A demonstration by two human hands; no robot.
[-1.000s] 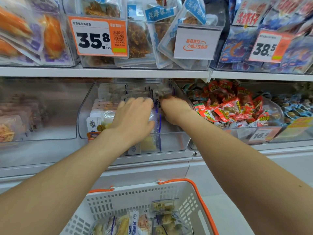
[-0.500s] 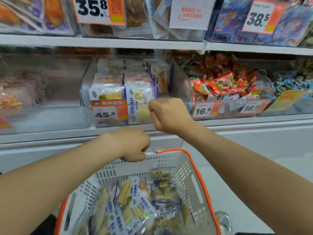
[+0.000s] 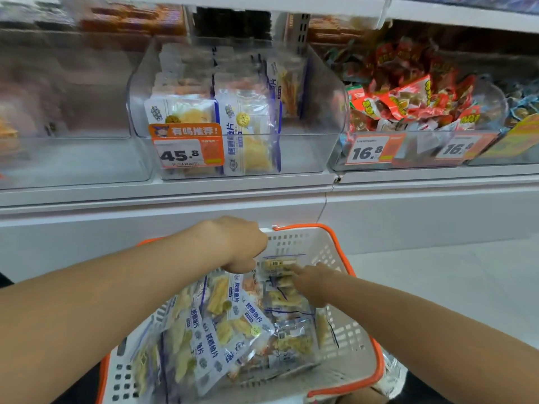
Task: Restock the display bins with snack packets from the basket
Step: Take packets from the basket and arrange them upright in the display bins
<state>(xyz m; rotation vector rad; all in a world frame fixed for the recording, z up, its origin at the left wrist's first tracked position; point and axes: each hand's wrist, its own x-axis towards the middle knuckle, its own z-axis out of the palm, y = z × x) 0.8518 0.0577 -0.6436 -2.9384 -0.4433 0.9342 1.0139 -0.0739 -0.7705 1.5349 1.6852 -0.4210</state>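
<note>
The white basket (image 3: 345, 330) with orange handles sits low in front of me, holding several clear snack packets (image 3: 221, 325) with blue labels. Both my hands are down inside it. My left hand (image 3: 242, 246) hovers at the far end, knuckles up and fingers curled down among the packets, their tips hidden. My right hand (image 3: 312, 284) reaches leftwards with its fingers stretched onto a small packet (image 3: 277, 265) near the far wall. Above, the clear display bin (image 3: 320, 112) on the shelf holds rows of the same packets (image 3: 248, 126), with bare room on its right side.
An orange 45.8 price tag (image 3: 186, 147) hangs on the bin's front. To its right is a bin of red-wrapped snacks (image 3: 408, 100); to its left stands a nearly bare clear bin (image 3: 73, 112). The white shelf base (image 3: 175, 223) rises behind the basket, and pale floor (image 3: 437, 287) lies to the right.
Both hands have come out of the display bin and dropped into the basket. My view has tilted down, so the basket fills the lower frame.
</note>
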